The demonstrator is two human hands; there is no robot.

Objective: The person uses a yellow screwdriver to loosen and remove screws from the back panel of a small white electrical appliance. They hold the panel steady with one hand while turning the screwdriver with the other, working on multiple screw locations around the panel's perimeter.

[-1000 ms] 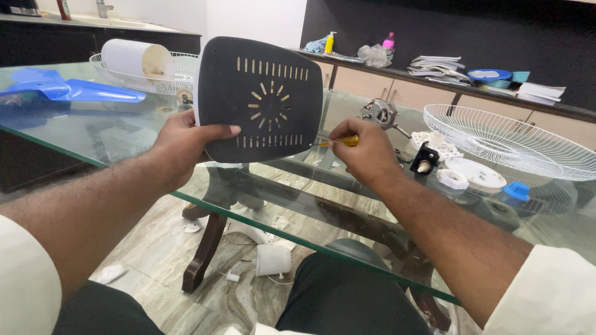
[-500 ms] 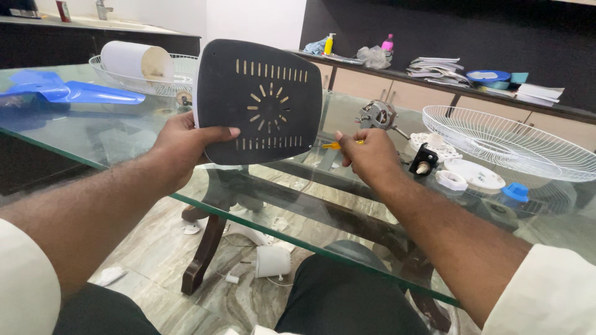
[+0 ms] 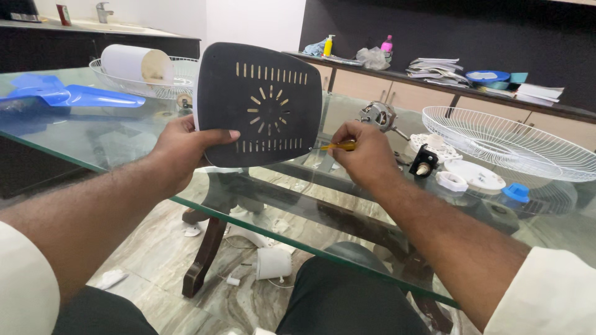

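Above glass table (image 3: 74, 139): 1 dark plastic cover panel (image 3: 261, 105), rounded-square, matte, slotted w/ radial vent cuts, held upright. Left hand (image 3: 183, 152) clamped on its left edge, thumb across front. Right hand (image 3: 366, 155) closed round 1 yellow-handled screwdriver (image 3: 338, 146), tip at panel's lower right corner. On table: 2 white wire fan guards (image 3: 515, 142), round, dished; 1 blue plastic blade (image 3: 68, 94); 1 metal motor (image 3: 379, 115); approx. 3 white plastic pcs, 1 blue knob (image 3: 515, 192).

Blue fan blade (image 3: 74, 94), wire guard (image 3: 515, 141), motor (image 3: 377, 115) on glass tbl (image 3: 74, 139).
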